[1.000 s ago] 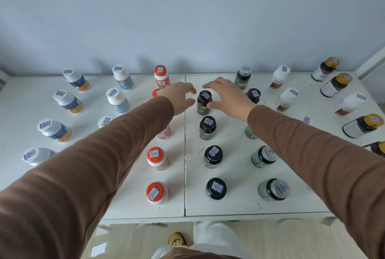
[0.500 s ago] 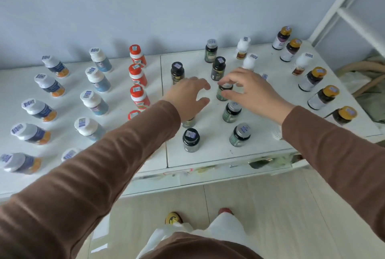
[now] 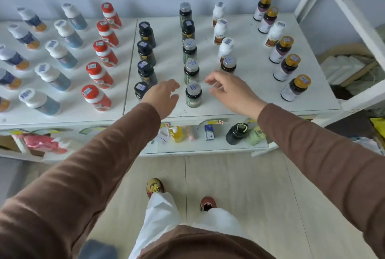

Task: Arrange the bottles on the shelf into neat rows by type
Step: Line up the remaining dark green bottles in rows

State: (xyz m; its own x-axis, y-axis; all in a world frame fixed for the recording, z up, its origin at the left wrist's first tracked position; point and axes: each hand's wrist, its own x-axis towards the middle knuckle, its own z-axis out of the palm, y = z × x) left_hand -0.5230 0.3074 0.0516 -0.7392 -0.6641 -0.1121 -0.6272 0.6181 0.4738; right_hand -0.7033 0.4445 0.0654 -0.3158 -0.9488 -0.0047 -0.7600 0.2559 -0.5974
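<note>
Long brown sleeves point(image 3: 116, 167) worn to wrists, fabric soft and creased. Left hand point(image 3: 161, 97) and right hand point(image 3: 231, 89) bare. White trousers point(image 3: 164, 212) worn. Patterned shoes point(image 3: 154, 187) in red, yellow, black.

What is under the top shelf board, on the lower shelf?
Under the top shelf, a yellow pump bottle, blue box, black bottle and red package show; the board and both sleeves hide the rest.

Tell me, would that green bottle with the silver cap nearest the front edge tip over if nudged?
Probably not easily: the green bottle stands upright on a flat base, squat for its width. Pushed high at its silver cap, it might tip. On its side, its round body would likely roll. Its weight cannot be judged.
</note>
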